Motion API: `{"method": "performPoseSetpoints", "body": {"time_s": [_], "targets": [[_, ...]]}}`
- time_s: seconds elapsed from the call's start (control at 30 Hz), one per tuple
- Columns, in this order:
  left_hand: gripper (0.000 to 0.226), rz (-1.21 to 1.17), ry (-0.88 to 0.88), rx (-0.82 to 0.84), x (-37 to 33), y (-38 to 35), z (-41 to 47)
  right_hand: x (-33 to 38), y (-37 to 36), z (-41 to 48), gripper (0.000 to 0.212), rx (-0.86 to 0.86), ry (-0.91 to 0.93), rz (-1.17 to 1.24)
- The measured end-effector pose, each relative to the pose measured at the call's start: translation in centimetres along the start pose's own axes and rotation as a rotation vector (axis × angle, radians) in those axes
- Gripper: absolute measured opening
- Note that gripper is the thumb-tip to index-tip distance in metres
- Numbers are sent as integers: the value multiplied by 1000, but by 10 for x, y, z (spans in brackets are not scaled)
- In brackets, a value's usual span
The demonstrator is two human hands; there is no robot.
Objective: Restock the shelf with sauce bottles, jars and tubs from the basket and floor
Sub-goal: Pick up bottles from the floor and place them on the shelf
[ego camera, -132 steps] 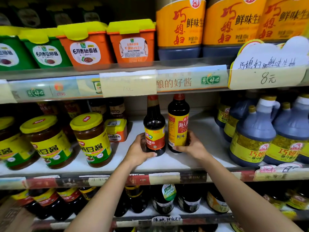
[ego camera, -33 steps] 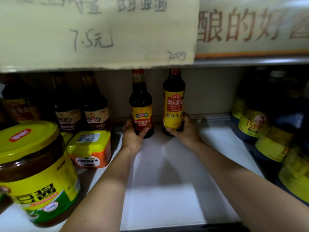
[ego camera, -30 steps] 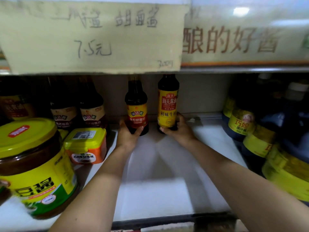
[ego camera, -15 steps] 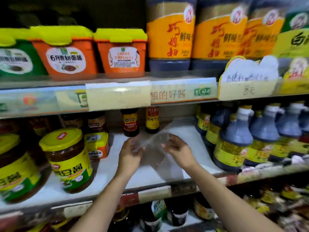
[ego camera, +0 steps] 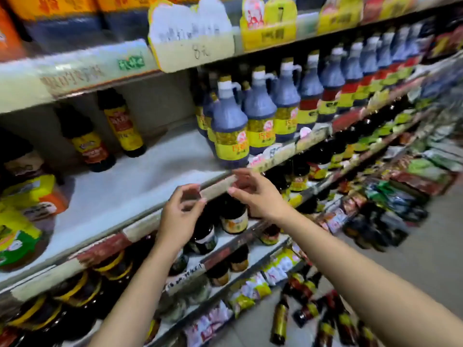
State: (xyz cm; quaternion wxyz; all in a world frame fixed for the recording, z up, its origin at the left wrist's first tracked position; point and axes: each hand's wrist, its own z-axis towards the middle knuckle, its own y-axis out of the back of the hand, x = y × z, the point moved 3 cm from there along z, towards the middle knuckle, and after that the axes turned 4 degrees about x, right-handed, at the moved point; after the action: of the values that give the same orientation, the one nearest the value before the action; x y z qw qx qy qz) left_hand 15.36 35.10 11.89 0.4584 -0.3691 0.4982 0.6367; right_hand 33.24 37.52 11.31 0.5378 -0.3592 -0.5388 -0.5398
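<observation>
Both bare arms reach forward at the front lip of the white shelf [ego camera: 140,181], hands apart and holding nothing: the left hand [ego camera: 179,216] has its fingers curled loosely with thumb and forefinger near each other, the right hand [ego camera: 253,194] is half spread, fingers pointing left. At the back of the shelf stand two slim dark glass sauce bottles, one with a red and yellow label [ego camera: 86,144] and, just beside it on the right, a taller one with a yellow label [ego camera: 124,126]. Right of the bare stretch stands a row of blue plastic jugs [ego camera: 229,123] with handles and yellow labels. More bottles [ego camera: 280,321] lie on the grey floor at lower right. The view is blurred and tilted
</observation>
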Motion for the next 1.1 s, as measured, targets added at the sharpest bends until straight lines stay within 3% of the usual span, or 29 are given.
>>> {"method": "performPoseSetpoints", "body": {"time_s": [0.3, 0.57, 0.87, 1.1], "targets": [[18, -87, 245, 269, 34, -163, -38, -101, 131, -118, 40, -154, -309, -2], [18, -7, 483, 459, 92, -255, -78, -199, 201, -215, 46, -331, -616, 68], [12, 138, 709, 723, 182, -343, -98, -298, 214, -289, 49, -511, -974, 220], [9, 271, 945, 841, 301, -384, -101, -386, 196, -304, 46, -562, -1180, 321]]}}
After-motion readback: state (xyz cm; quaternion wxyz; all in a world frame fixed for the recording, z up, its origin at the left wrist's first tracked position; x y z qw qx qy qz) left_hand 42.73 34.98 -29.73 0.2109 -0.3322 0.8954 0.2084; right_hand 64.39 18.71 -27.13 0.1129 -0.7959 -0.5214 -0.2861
